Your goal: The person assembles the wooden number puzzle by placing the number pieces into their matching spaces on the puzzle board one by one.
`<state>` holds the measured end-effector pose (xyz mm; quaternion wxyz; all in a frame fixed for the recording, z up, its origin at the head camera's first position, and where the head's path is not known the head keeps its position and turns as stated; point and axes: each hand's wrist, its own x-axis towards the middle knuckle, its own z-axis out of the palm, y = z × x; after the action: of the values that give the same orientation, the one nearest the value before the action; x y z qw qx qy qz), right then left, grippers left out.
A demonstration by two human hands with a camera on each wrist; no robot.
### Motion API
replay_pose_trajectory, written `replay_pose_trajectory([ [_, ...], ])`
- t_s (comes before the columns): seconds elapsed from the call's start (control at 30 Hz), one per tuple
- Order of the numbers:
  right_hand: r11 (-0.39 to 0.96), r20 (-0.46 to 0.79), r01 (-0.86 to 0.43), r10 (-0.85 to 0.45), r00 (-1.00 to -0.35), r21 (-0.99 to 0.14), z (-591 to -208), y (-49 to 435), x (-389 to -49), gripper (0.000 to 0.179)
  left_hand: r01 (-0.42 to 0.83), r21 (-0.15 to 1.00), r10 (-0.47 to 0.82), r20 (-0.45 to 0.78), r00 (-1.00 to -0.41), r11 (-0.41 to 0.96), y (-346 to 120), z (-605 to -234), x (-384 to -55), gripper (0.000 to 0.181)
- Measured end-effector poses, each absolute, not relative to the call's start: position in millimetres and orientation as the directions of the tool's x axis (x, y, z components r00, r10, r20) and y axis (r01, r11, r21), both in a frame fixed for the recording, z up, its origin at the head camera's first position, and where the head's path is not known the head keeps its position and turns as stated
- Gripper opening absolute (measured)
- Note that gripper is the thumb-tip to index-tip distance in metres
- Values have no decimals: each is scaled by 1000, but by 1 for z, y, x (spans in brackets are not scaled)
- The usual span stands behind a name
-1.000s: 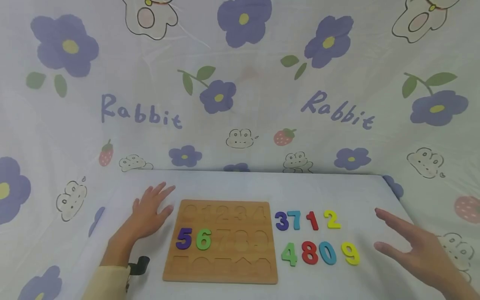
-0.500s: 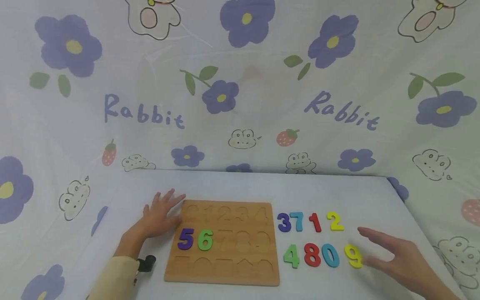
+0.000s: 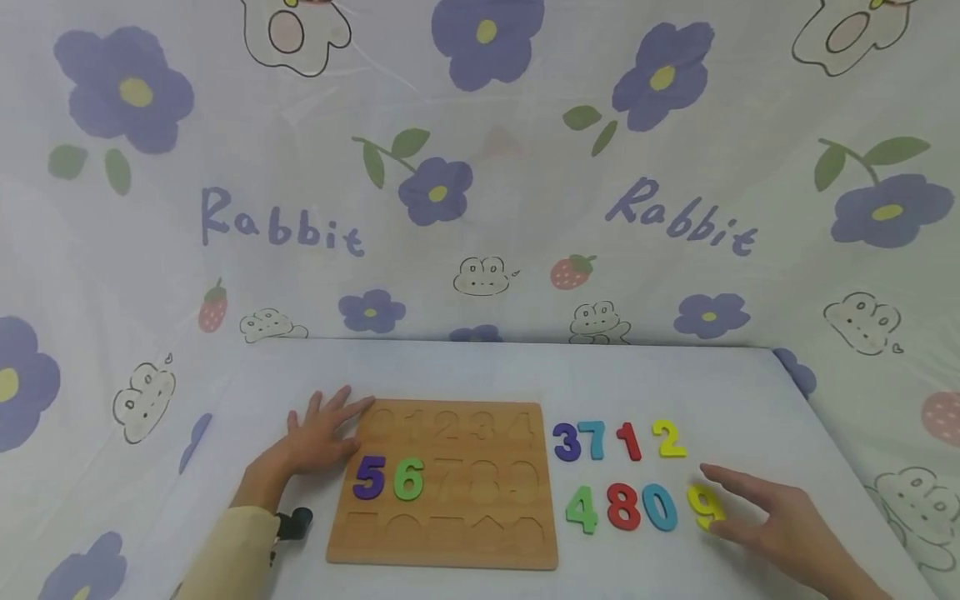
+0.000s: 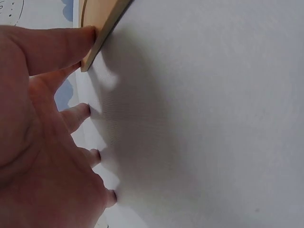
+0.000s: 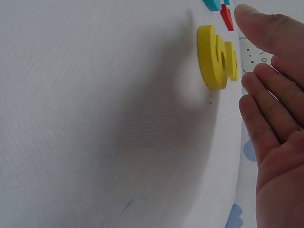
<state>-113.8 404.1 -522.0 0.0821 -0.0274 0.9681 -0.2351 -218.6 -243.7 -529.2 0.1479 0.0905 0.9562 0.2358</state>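
Observation:
A wooden number board (image 3: 442, 533) lies on the table, with a purple 5 (image 3: 369, 478) and a green 6 (image 3: 408, 479) in its middle row. My left hand (image 3: 318, 437) rests at the board's upper left, fingers spread; in the left wrist view its thumb (image 4: 61, 47) and forefinger touch the board's edge. My right hand (image 3: 780, 517) hovers by the yellow 9 (image 3: 702, 500), its thumb overlapping that piece in the head view. From the right wrist, the fingers (image 5: 270, 109) look extended and hold nothing, with the yellow 9 (image 5: 211, 59) standing out below the thumb.
Right of the board lie two rows of number pieces: purple 3 (image 3: 567, 442), blue 7 (image 3: 592, 439), red 1 (image 3: 630, 442), yellow 2 (image 3: 667, 439), then green 4 (image 3: 581, 510), red 8 (image 3: 623, 507) and blue 0 (image 3: 660, 507). A patterned cloth (image 3: 525, 167) hangs behind the white table (image 3: 465, 371).
My left hand has come right onto the board's upper left corner. My right hand has moved left and down to the yellow 9. The number pieces lie as before.

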Motion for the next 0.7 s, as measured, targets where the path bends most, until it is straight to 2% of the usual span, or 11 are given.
replay_pose_trajectory([
  [0.43, 869, -199, -19, -135, -971, -494, -532, 406, -116, 72, 118, 499, 265, -235, -935, 859, -249, -532, -217, 69],
  [0.7, 871, -214, 7, -113, -970, -492, -533, 405, -114, 69, 115, 503, 266, -239, -934, 857, -248, -533, -217, 69],
])
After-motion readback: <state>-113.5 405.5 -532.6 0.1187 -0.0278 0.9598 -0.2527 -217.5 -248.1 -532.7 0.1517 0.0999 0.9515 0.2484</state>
